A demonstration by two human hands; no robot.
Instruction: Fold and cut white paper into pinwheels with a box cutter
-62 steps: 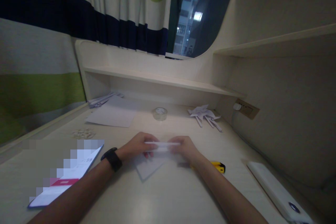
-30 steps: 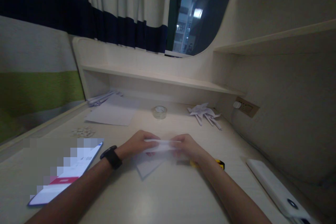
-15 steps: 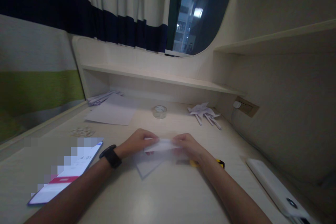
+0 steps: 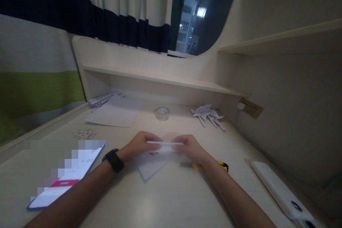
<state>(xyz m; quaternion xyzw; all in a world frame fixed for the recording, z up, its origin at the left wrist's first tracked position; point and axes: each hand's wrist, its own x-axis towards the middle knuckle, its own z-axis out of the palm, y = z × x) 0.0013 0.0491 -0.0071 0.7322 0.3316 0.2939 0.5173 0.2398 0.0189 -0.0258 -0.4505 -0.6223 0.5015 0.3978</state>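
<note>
Between my two hands is a narrow strip of white paper point(image 4: 165, 146), held level above the desk; it looks folded or rolled and is a little blurred. My left hand point(image 4: 140, 146), with a dark watch on the wrist, pinches its left end. The right end is pinched by my right hand point(image 4: 191, 146). Below the strip a flat piece of white paper point(image 4: 149, 167) lies on the desk with one corner toward me. Something small and reddish shows just under the strip, too blurred to name. A yellow and black tool point(image 4: 223, 166) is partly hidden behind my right forearm.
A roll of clear tape point(image 4: 162, 114) stands farther back. White paper pinwheels point(image 4: 205, 112) lie at the back right, paper sheets point(image 4: 113, 112) at the back left. Small pale pieces point(image 4: 83, 134) lie near a lit phone point(image 4: 72, 178). A white device point(image 4: 280, 190) sits at right.
The paper strip has turned more edge-on and looks thinner along its top. My right hand has shifted slightly left, toward my left hand. The things on the desk lie as before.
</note>
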